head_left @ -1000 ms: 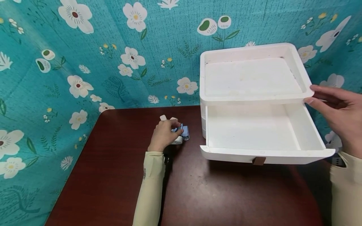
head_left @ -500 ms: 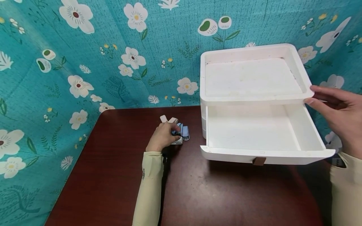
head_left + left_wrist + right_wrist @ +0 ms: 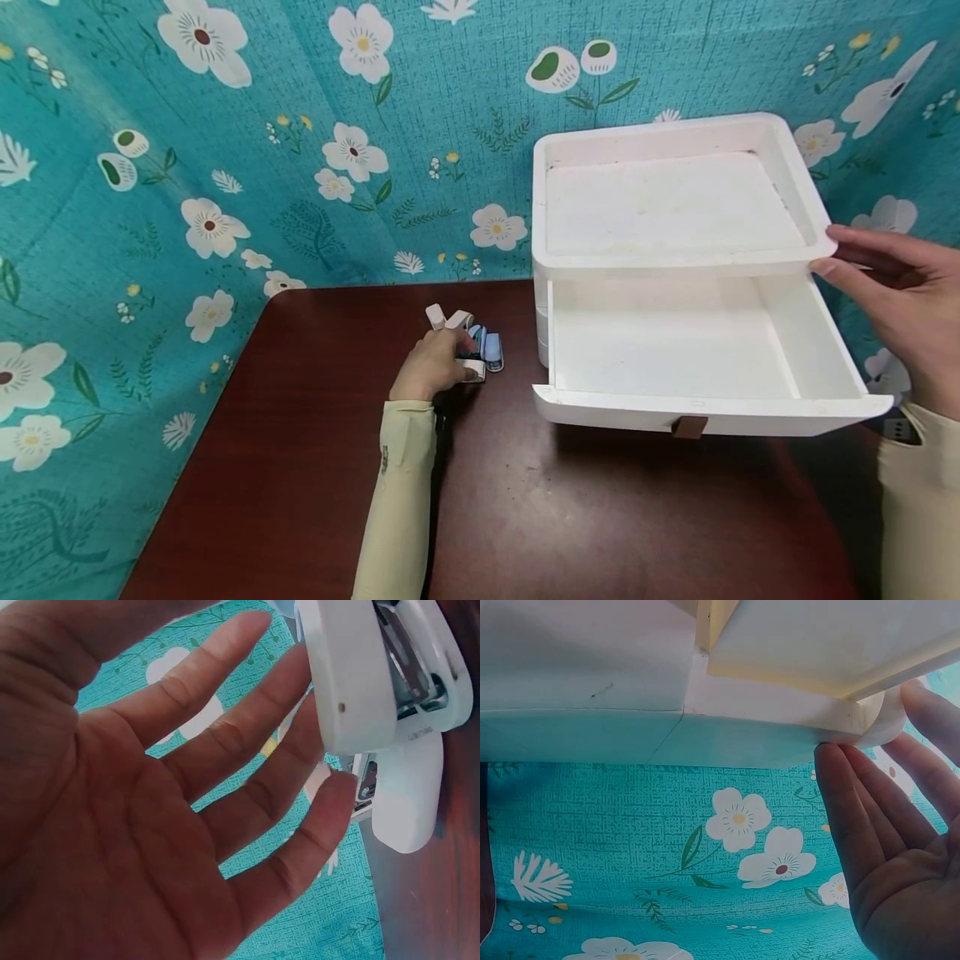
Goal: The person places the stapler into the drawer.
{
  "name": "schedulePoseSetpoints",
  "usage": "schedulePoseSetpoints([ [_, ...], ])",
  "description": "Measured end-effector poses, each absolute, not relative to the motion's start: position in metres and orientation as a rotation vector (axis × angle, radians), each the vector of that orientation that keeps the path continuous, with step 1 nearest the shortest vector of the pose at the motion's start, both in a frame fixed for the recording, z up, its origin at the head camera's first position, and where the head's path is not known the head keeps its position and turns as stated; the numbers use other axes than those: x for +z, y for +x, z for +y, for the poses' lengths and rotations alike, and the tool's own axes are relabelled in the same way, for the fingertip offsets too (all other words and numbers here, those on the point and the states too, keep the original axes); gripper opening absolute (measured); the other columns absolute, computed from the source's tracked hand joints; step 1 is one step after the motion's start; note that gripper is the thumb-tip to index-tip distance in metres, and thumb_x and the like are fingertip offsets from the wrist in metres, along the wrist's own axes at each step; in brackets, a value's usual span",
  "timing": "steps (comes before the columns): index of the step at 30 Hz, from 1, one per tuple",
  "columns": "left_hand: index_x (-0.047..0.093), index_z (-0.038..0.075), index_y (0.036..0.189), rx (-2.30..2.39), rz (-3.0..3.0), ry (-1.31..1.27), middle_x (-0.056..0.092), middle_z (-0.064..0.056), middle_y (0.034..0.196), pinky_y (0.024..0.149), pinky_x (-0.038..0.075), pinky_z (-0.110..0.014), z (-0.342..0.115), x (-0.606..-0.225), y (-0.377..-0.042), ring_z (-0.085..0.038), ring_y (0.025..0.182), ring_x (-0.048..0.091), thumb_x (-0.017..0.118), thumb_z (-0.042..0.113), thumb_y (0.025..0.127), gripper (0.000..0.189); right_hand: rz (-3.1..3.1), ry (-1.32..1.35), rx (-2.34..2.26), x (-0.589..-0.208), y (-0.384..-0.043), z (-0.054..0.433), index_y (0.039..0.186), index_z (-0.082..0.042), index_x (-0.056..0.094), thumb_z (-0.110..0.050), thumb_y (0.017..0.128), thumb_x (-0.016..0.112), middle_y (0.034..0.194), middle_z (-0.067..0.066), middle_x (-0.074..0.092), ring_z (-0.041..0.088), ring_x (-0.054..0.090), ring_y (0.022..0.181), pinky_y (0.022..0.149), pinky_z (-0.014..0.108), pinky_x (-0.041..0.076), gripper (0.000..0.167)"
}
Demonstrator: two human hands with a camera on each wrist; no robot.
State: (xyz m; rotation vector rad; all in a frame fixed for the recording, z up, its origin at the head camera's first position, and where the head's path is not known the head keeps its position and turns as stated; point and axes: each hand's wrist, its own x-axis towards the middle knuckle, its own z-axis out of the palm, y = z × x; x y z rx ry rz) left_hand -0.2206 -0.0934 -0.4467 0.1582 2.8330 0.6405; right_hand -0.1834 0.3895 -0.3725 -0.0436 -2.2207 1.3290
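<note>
In the head view my left hand (image 3: 429,365) reaches over a small cluster of staplers left of the white drawer organizer. Its thumb lies by a white stapler (image 3: 473,368), with the fingertips near a blue stapler (image 3: 478,337). The left wrist view has the fingers spread and fairly straight, their tips against or just behind the white stapler's body; the thumb tip is out of that view. A second blue stapler (image 3: 492,352) stands on the right. My right hand (image 3: 903,292) holds the front right corner of the organizer (image 3: 678,265), thumb in front, fingers along the side.
The organizer's upper drawer (image 3: 675,342) is pulled out and holds nothing visible; a brown tab (image 3: 688,427) marks its front. More white stapler parts (image 3: 436,316) stick up behind the left hand. A flowered teal cloth (image 3: 420,150) hangs behind the dark red table (image 3: 315,467).
My left thumb has moved down toward the near white stapler, widening the gap to the fingers. The blue stapler by the fingertips is more exposed. The right hand keeps its place.
</note>
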Motion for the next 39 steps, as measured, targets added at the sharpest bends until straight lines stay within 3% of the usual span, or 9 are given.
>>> schedulePoseSetpoints([
  [19,0.076,0.015,0.108,0.607,2.818,0.073,0.072,-0.006,0.098,0.072,0.051,-0.040,-0.0922,-0.4510,-0.2222,-0.024,0.082,0.062,0.088,0.010,0.080,0.031,-2.248,-0.098,1.327,-0.3713,-0.1817,0.3876,0.136,-0.011,0.070,-0.008,0.095,0.074,0.118,-0.036,0.067,-0.024,0.061,0.094,0.080,-0.001,0.044,0.042],
  [33,0.077,0.016,0.110,0.586,2.827,0.066,0.073,-0.006,0.098,0.074,0.052,-0.041,-0.0913,-0.4522,-0.2230,-0.024,0.083,0.064,0.087,0.009,0.081,0.032,-2.231,-0.076,1.317,-0.3721,-0.1824,0.3890,0.135,-0.008,0.070,-0.006,0.094,0.074,0.119,-0.034,0.068,-0.024,0.061,0.094,0.080,0.000,0.045,0.041],
  [39,0.077,0.016,0.103,0.588,2.824,0.062,0.072,-0.005,0.092,0.068,0.049,-0.038,-0.0916,-0.4546,-0.2231,-0.024,0.078,0.062,0.086,0.008,0.081,0.026,-2.240,-0.075,1.316,-0.3719,-0.1819,0.3893,0.136,-0.010,0.070,-0.006,0.094,0.074,0.118,-0.035,0.067,-0.024,0.061,0.095,0.080,-0.001,0.044,0.042],
])
